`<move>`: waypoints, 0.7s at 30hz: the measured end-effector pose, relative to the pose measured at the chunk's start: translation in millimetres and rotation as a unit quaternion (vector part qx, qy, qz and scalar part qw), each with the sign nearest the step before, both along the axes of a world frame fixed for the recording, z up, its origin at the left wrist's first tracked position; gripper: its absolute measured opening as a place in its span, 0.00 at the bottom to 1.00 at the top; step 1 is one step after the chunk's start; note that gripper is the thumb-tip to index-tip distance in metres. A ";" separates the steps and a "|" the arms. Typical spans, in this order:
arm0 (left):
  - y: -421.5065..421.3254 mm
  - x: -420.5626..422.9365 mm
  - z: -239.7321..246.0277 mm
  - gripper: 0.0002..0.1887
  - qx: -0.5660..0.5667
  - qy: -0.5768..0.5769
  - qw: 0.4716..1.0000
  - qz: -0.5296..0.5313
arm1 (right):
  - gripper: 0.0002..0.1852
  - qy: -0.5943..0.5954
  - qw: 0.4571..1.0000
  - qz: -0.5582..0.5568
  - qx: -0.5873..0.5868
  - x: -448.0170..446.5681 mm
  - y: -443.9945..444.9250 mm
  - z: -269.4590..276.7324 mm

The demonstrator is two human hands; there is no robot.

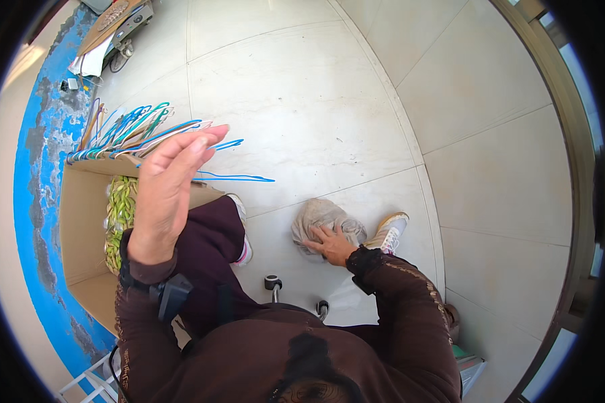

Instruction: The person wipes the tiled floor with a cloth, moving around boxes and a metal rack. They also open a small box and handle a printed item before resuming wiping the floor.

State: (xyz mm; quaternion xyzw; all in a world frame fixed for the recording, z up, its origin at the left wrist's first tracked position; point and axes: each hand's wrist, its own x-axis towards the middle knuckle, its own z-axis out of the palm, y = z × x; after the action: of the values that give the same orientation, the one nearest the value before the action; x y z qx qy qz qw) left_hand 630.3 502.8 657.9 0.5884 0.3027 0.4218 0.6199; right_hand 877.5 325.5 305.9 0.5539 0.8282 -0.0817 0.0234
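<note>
My left hand (169,181) is raised in front of the cardboard box at the left, its fingers held close together and its thumb near them. Whether something small lies between its fingertips cannot be made out. Green and yellowish pods or similar small items (120,216) fill part of the box behind it. My right hand (335,245) rests with spread fingers on a crumpled greyish-beige cloth bundle (322,214) on the tiled floor, between my feet. What the bundle contains is hidden.
Blue, green and white hangers (141,126) hang along the rim of the cardboard box (83,221), some jutting out past it. A shoe (390,231) stands right of the bundle. Chair casters (271,282) are close below. A metal device (136,20) is at the upper left.
</note>
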 end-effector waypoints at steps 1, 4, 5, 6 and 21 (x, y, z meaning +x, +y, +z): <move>12.5 5.8 -1.1 0.10 0.050 -0.021 0.998 -0.015 | 0.36 0.020 1.000 0.014 0.004 3.7 2.7 -26.3; 36.6 10.1 -0.6 0.10 0.091 -0.015 0.995 0.025 | 0.34 -0.001 0.998 0.059 -0.018 21.1 13.3 -79.4; 43.0 10.7 -0.4 0.10 0.105 -0.013 0.994 0.035 | 0.33 0.039 0.995 0.094 0.001 33.8 21.9 -88.1; 50.3 13.4 -1.6 0.09 0.091 -0.009 0.995 0.035 | 0.32 0.061 0.990 0.128 0.014 51.0 39.4 -94.5; 112.2 9.0 -0.4 0.10 0.056 -0.015 0.988 0.143 | 0.29 0.263 0.728 -0.445 0.450 219.6 226.3 45.2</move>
State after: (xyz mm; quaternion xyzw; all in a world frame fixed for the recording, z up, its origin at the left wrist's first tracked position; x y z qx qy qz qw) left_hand 639.3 615.0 657.6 0.5664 0.3505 0.5314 0.5235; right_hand 1097.1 551.8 351.1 0.7611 0.3994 0.1571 -0.4863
